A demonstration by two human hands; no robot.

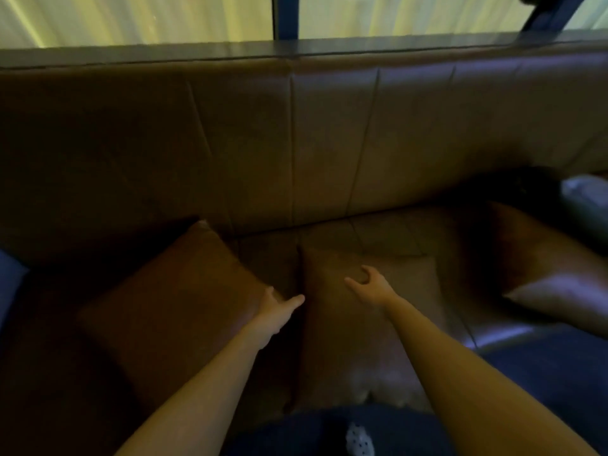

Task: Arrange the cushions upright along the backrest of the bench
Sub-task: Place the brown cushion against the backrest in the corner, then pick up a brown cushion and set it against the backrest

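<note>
Against the brown leather bench backrest (296,143), a flat brown square cushion (345,340) is approached beneath the spread, empty fingers of the left hand (274,312) and right hand (370,286).

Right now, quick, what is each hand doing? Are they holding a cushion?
Left hand: open, at the edge of the left cushion, gripping nothing.
Right hand: open, fingers curled, over the middle cushion, not holding it.
</note>
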